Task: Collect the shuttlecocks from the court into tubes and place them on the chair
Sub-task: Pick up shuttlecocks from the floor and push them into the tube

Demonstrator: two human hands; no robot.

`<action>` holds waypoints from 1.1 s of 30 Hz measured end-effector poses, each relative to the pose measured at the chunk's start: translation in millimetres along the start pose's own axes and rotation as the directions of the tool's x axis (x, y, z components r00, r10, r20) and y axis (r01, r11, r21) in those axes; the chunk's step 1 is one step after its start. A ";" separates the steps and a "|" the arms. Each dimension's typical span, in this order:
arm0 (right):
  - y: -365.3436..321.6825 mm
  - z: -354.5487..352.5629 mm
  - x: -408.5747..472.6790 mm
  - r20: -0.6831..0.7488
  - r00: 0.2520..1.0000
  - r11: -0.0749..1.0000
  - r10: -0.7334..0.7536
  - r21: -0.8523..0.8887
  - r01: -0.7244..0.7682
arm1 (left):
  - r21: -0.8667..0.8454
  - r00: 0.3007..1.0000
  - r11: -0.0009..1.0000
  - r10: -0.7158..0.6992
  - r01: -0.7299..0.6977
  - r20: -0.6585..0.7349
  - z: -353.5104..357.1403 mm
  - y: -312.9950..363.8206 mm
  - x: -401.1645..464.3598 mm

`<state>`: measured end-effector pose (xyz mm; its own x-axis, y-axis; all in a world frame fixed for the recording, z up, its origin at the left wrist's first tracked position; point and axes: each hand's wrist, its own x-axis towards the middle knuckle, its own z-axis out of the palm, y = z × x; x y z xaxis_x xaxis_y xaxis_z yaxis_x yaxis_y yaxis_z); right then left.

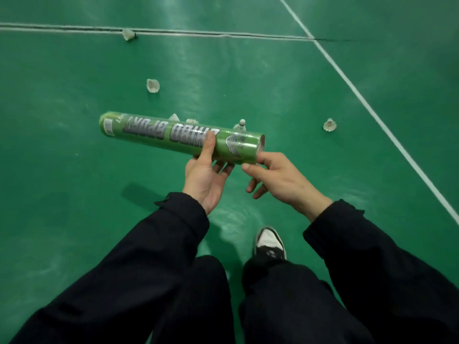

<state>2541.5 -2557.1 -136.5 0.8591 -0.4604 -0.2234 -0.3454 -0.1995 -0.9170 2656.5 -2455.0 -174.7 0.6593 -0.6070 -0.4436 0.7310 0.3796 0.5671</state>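
Head view: left grip (206,175) clamped on tube (178,136), right grip (278,177) pinching its rim, shuttlecocks (175,117) half-hidden behind.

I see a shiny green floor (74,95) with soft light spots on it. White lines (372,112) cross it, and a dark crack (198,32) runs along one line.

left grip (207,175) clasped; right grip (278,178) pinching.
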 end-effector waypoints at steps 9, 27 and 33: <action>68.3 -37.4 115.4 -0.018 1.000 0.967 -0.021 0.252 0.024 | 0.052 0.990 0.996 -0.059 0.066 -0.126 -13.7 -16.5 121.0; 233.3 -72.7 456.5 -0.202 0.977 0.745 0.067 -0.642 -0.183 | 0.268 0.972 0.952 -0.093 0.150 -0.216 -6.0 35.9 408.2; 243.3 -74.6 463.2 -0.037 0.972 0.381 0.230 -0.916 -0.125 | 0.222 0.982 0.969 -0.069 0.108 -0.176 -27.2 50.7 419.8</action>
<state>2827.2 -2883.4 -438.5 0.7419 -0.5259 -0.4161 -0.5852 -0.8107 -0.0188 2975.1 -2671.7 -351.0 0.6280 -0.4991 -0.5971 0.7405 0.1473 0.6557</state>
